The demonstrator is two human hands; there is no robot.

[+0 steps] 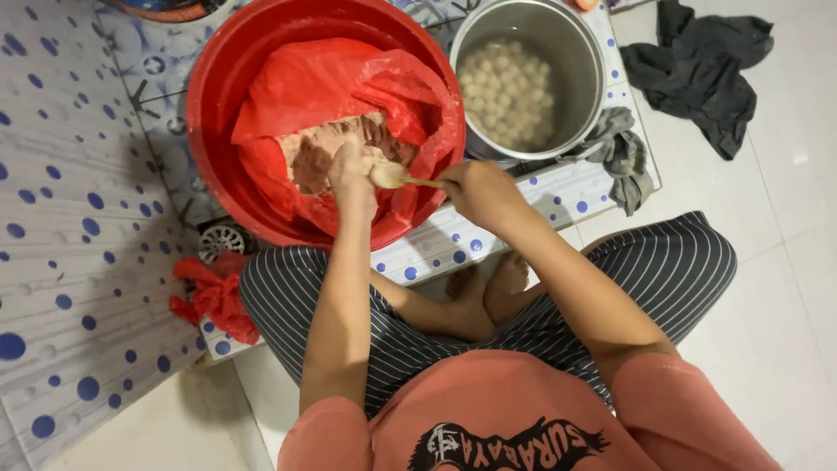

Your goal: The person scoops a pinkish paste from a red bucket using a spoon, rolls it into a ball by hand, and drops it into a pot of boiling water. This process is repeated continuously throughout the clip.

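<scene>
The left hand (350,177) is curled into a fist, squeezing pinkish paste (327,148) that lies in the red plastic bag (349,87) lining the round red basin (218,96). The right hand (475,187) pinches a small metal spoon (390,175), its bowl touching the left fist. Beside the basin, a steel pot (575,52) holds pale balls (507,92) in water.
</scene>
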